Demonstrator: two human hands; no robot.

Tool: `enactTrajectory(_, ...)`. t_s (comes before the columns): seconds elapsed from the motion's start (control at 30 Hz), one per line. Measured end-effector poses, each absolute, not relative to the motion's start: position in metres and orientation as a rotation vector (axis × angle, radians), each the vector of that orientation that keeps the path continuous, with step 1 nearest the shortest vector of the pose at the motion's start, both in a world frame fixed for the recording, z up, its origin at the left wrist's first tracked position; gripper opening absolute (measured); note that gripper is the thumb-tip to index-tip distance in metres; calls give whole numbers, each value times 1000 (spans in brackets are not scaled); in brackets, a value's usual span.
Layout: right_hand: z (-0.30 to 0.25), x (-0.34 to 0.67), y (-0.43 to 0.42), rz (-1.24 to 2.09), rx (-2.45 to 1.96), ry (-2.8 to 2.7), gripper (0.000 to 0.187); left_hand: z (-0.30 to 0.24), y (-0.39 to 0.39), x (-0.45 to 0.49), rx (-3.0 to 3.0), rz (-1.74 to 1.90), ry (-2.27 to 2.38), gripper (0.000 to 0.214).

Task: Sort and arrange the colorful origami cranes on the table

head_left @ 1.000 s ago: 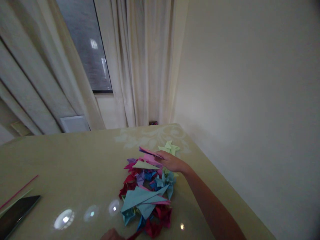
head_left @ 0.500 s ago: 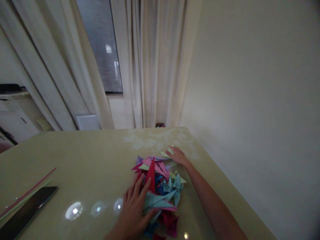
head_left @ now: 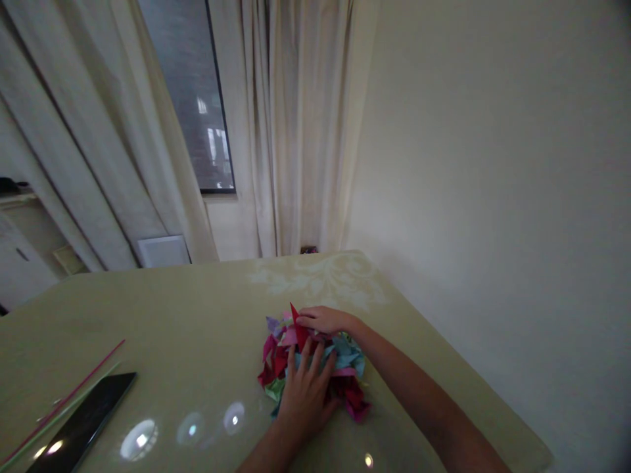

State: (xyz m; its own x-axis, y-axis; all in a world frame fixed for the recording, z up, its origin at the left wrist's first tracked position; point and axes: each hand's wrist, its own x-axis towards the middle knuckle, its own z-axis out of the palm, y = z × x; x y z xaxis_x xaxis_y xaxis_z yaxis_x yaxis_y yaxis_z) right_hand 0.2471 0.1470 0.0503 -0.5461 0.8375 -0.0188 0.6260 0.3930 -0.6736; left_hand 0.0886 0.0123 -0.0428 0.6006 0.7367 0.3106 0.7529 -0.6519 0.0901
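Note:
A heap of folded colored paper pieces [head_left: 351, 358], with pointed tips like origami cranes, lies on the table near its right side. Red, pink, light blue, lilac and green pieces show in it. My left hand [head_left: 306, 386] lies open over the near part of the heap, its fingers spread. At the far edge, my right hand [head_left: 326, 320] rests on the heap with fingers stretched leftward. Its fingertips are close to an upright red paper point [head_left: 298, 328]; whether they touch it I cannot tell. The papers under both palms are hidden.
On the left of the glossy table [head_left: 197, 309] lie a black phone-like slab [head_left: 83, 420], a pink stick [head_left: 73, 393] and a pale green stick [head_left: 62, 414]. A wall [head_left: 468, 164] runs along the right side; curtains [head_left: 296, 131] hang behind.
My right hand has moved left and nearer, from a pale green piece at the far edge onto the heap. My left hand has shifted rightward over the papers. The heap looks more compact.

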Motion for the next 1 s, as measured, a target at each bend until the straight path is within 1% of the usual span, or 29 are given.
enactTrajectory(0.03,54,255,137,855,-1307,-2269,42,-39,17,91,-2773,-483,-1332,81)
enactTrajectory(0.1,56,273,109,710,-1390,-2112,50,-31,21,94,-2796,-432,-1396,72)
enactTrajectory(0.2,37,296,48,538,-1520,-1900,61,-16,24,98,-2859,-353,-1407,64)
enactTrajectory(0.27,11,305,3,433,-1615,-1774,63,-4,28,100,-2901,-325,-1405,67)
enactTrajectory(0.33,-16,306,-35,341,-1681,-1756,70,11,36,100,-2953,-370,-1396,75)
enactTrajectory(0.4,-38,303,-59,278,-1731,-1798,80,26,48,97,-3020,-524,-1395,81)
enactTrajectory(0.43,-44,301,-65,253,-1763,-1818,85,33,56,94,-3055,-635,-1403,81)
enactTrajectory(0.47,-48,299,-68,234,-1793,-1841,91,40,64,90,-3083,-753,-1416,77)
enactTrajectory(0.57,-44,294,-56,206,-1862,-1917,111,51,88,72,-3156,-1101,-1426,53)
enactTrajectory(0.6,-39,294,-48,203,-1873,-1947,118,51,94,63,-3179,-1202,-1437,48)
enactTrajectory(0.63,-34,294,-39,202,-1880,-1975,123,50,100,54,-3188,-1281,-1485,47)
enactTrajectory(0.7,-22,298,-20,202,-1878,-2032,129,42,106,32,-3134,-1376,-1691,53)
enactTrajectory(0.77,-11,303,1,206,-1856,-2084,129,27,105,9,-2991,-1450,-1922,63)
enactTrajectory(0.87,3,310,36,234,-1776,-2165,120,-6,85,-27,-2717,-1612,-2063,75)
enactTrajectory(0.93,9,313,64,262,-1687,-2225,111,-31,60,-46,-2485,-1572,-2130,78)
enactTrajectory(1.0,14,311,95,288,-1600,-2267,99,-55,28,-55,-2423,-1413,-2065,74)
